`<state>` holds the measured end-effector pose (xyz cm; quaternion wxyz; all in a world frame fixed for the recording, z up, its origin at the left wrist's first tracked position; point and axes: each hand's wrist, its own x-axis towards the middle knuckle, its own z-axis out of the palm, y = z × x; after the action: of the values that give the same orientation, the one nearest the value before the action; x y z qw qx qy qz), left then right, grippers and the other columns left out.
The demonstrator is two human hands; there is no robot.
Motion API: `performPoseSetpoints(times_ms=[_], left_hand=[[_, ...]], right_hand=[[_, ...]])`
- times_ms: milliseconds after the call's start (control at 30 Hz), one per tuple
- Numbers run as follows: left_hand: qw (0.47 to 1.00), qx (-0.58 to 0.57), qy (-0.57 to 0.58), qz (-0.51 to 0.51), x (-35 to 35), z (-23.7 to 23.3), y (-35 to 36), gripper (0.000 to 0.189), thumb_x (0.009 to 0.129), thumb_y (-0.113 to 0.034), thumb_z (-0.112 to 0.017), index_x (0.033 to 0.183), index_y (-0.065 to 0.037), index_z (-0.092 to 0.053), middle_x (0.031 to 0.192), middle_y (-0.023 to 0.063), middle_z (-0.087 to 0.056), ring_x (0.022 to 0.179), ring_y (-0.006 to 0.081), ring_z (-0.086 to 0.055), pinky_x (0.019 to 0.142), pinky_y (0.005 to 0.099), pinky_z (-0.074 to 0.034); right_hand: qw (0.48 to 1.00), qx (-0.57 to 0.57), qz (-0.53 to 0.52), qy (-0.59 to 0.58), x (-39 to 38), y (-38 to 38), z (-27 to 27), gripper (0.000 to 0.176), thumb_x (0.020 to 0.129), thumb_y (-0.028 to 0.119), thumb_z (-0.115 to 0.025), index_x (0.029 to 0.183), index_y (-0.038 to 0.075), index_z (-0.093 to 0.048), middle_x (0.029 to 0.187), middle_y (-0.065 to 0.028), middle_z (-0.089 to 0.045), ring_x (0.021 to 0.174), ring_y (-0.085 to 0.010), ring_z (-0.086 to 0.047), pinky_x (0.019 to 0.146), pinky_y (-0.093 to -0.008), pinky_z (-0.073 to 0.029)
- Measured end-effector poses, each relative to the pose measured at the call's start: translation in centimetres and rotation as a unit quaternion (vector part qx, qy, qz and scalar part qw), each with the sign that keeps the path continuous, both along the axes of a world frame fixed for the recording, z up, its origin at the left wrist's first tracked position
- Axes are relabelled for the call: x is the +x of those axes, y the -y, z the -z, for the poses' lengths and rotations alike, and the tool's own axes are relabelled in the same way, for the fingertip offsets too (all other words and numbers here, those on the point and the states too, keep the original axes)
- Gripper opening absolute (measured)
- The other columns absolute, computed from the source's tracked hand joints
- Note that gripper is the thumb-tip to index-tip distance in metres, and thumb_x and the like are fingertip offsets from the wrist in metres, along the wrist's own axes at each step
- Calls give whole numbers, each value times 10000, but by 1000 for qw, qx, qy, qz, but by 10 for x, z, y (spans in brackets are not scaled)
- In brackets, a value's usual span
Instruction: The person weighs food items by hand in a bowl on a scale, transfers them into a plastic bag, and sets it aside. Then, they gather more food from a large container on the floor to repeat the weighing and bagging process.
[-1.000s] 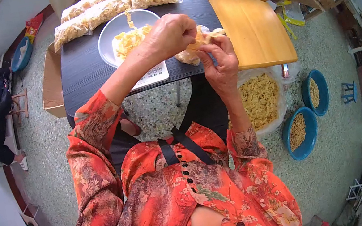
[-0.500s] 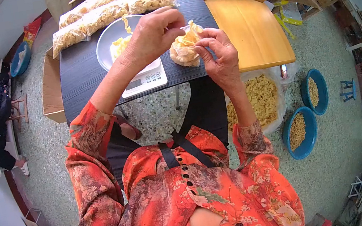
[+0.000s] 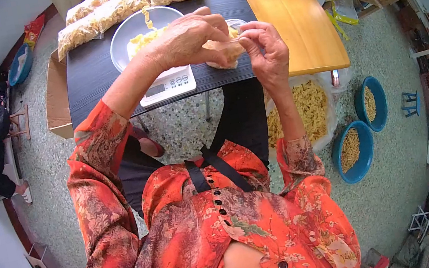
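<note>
Clear plastic was pinched at upper centre of the frame: the bag (image 3: 227, 62) was held by its edge in the right hand (image 3: 267, 51), perhaps for tautness. The left hand (image 3: 182, 40) was curled at its other side; whether it was closed could not be told. Leftward, the bowl (image 3: 122, 35) was set on the scale (image 3: 170, 88), presumably for weighing.

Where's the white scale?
In the head view, the scale sits left of centre on the dark table, by its near edge, just below the left hand.
</note>
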<state>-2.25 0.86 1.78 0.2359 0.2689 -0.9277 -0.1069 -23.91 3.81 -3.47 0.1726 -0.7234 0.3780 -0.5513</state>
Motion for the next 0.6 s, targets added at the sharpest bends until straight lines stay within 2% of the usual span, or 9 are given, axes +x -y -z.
performPoseSetpoints(times_ms=[67, 100, 200, 233, 333, 467, 533, 567, 600], left_hand=[[995, -22, 94, -14, 0, 3, 13, 185, 880, -204, -698, 1031, -119, -763, 1092, 47, -659, 1002, 282, -586, 891, 397, -500], [998, -20, 54, -25, -3, 6, 16, 203, 839, -285, -749, 878, -88, -777, 1003, 54, -645, 992, 246, -608, 870, 360, -513], [996, -73, -48, 9, -3, 0, 31, 179, 824, -243, -765, 893, -80, -784, 1026, 72, -634, 992, 256, -620, 863, 371, -516], [997, -52, -60, -12, -3, -6, 30, 145, 820, -195, -768, 907, -82, -792, 1029, 71, -630, 985, 269, -635, 853, 379, -522], [997, -44, -32, -52, -9, -31, 28, 129, 853, -174, -733, 908, -72, -790, 972, 76, -633, 942, 278, -656, 832, 359, -530], [998, -9, -59, -8, -15, -44, 31, 149, 902, -194, -702, 925, -66, -775, 879, 56, -666, 804, 231, -669, 750, 350, -544], [978, 158, -123, -50, -19, -57, 19, 176, 943, -232, -680, 941, -76, -763, 793, 30, -685, 695, 163, -643, 667, 340, -538], [961, 240, -85, -103, -16, -70, 11, 201, 942, -283, -701, 925, -89, -749, 778, 16, -696, 626, 103, -609, 570, 297, -509], [962, 238, -85, -101, -15, -71, 11, 201, 942, -283, -701, 925, -89, -749, 778, 16, -696, 626, 103, -609, 570, 297, -509]], right_hand=[[1000, 25, -8, 16, 0, 6, 2, 84, 873, 43, -731, 945, 26, -693, 1038, -119, -681, 943, -254, -671, 843, -344, -534], [999, 28, -13, 31, -2, 10, 1, 81, 876, 42, -729, 945, 24, -692, 1030, -115, -682, 940, -241, -668, 839, -331, -531], [997, 14, -31, 63, -9, 28, -6, 59, 910, 52, -710, 942, 10, -686, 1012, -88, -703, 923, -173, -653, 827, -290, -524], [992, 53, -57, 102, -13, 34, -11, 60, 928, 59, -697, 947, 4, -685, 1009, -74, -715, 914, -151, -646, 826, -281, -523], [982, 98, -91, 137, -30, 50, -25, 88, 970, 84, -667, 981, 0, -692, 1005, -30, -737, 893, -88, -626, 822, -250, -518], [970, 108, -154, 156, -37, 56, -46, 104, 977, 104, -668, 1010, 11, -700, 1010, -25, -736, 882, -66, -622, 823, -223, -516], [973, 99, -165, 131, -42, 57, -53, 107, 981, 106, -664, 998, 8, -700, 1012, -31, -736, 878, -67, -625, 827, -223, -519], [973, 97, -162, 132, -44, 56, -55, 107, 981, 106, -664, 998, 8, -700, 1012, -31, -736, 878, -67, -625, 827, -223, -519], [974, 86, -169, 123, -46, 56, -57, 106, 978, 112, -669, 1002, 13, -700, 991, -23, -731, 865, -65, -625, 806, -223, -519]])
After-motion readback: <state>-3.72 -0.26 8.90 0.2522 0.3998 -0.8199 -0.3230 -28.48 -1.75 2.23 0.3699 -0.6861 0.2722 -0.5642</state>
